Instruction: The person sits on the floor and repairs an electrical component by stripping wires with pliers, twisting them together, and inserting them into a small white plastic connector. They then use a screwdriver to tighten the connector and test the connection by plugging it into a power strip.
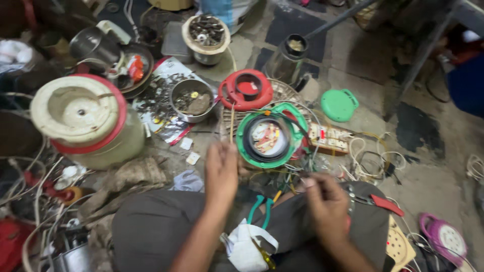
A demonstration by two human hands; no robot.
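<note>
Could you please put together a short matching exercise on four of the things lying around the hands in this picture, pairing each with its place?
Things:
1. green-rimmed round unit
2. red ring part
3. pliers with green handles
4. small steel bowl

Places:
A. on the person's lap, between the two forearms
B. on the littered sheet, left of the red part
C. just beyond the left hand and right hand
D. on the wire grille, behind the green-rimmed piece

Pairs: 1-C, 2-D, 3-A, 4-B
</note>
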